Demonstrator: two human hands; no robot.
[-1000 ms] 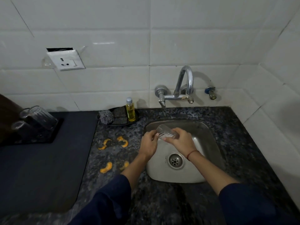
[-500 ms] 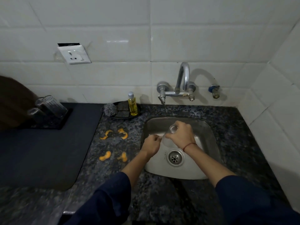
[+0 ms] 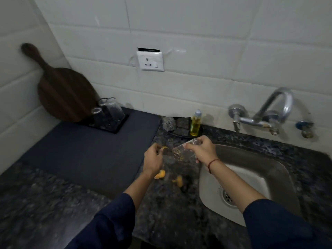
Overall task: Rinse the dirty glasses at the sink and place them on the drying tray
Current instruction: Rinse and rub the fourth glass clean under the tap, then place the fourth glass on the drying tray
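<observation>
My right hand (image 3: 202,150) grips a clear glass (image 3: 181,152), tilted with its mouth toward the left, above the granite counter just left of the steel sink (image 3: 251,169). My left hand (image 3: 154,159) hovers beside the glass's mouth with loosely curled fingers and holds nothing. The black drying tray (image 3: 117,127) sits at the back left on a dark mat. Three clear glasses (image 3: 109,112) stand upside down on the tray.
Orange peel pieces (image 3: 159,174) lie on the counter under my hands. A yellow soap bottle (image 3: 195,123) and scrubbers (image 3: 168,124) sit on a small dish. The tap (image 3: 260,115) juts from the tiled wall. A round wooden board (image 3: 62,90) leans behind the tray.
My right hand has carried the glass out of the sink basin and leftward over the counter. My left hand has let go of it. The view swung left toward the tray.
</observation>
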